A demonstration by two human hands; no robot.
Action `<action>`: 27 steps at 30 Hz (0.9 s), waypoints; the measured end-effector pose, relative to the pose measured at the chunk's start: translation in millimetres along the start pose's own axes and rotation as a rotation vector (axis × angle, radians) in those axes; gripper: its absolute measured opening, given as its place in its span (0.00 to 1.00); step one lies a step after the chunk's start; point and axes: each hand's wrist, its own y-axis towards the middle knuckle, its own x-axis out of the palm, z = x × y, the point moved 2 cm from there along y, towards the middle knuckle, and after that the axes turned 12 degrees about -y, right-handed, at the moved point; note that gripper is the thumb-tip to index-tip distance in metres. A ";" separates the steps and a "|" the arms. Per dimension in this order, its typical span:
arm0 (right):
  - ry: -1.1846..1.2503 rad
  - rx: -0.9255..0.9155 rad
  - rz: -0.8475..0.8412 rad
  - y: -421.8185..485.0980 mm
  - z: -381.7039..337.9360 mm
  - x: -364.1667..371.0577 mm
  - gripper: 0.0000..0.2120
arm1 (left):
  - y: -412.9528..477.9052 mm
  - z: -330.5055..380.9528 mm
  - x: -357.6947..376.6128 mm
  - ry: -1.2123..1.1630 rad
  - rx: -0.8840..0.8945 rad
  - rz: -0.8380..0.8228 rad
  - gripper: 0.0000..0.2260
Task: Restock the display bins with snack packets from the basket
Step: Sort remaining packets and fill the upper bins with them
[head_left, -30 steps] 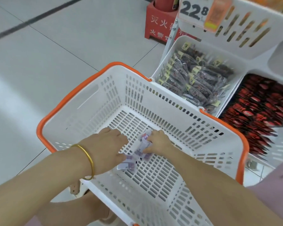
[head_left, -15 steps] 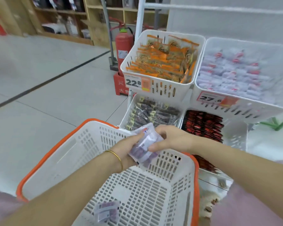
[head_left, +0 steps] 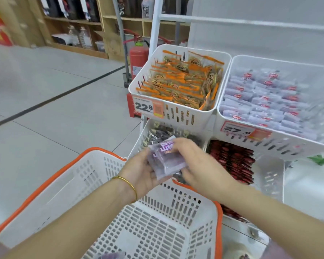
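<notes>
Between the two hands, just past the far rim of the basket (head_left: 67, 184), sit the snack packets (head_left: 166, 159): left hand (head_left: 138, 172) cups the stack from below, fingers curled round it, right hand (head_left: 200, 161) pinches its right side. Risk: slick, loose stack, so a slack grip on the reach up-right to the pale-packet bin (head_left: 297, 146) could drop one into the dark-packet bin (head_left: 141, 134) right under the hands. Versus 0.5 s ago: stack higher, purple print now up; 1 s ago both hands were down on the basket floor.
</notes>
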 end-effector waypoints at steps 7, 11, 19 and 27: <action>0.248 0.021 -0.067 -8.1 9.6 -0.6 0.31 | -5.7 5.7 2.4 0.246 0.095 -0.253 0.18; 0.388 0.090 -0.102 -9.8 6.9 -6.2 0.25 | -7.9 0.0 3.7 0.382 0.155 -0.342 0.24; 0.318 0.188 -0.188 -8.8 18.7 -45.6 0.38 | -19.1 -12.1 21.1 0.774 0.258 -0.403 0.26; 0.187 0.165 -0.032 -40.4 57.0 -110.1 0.44 | -23.7 -9.3 122.4 1.022 0.437 -0.527 0.26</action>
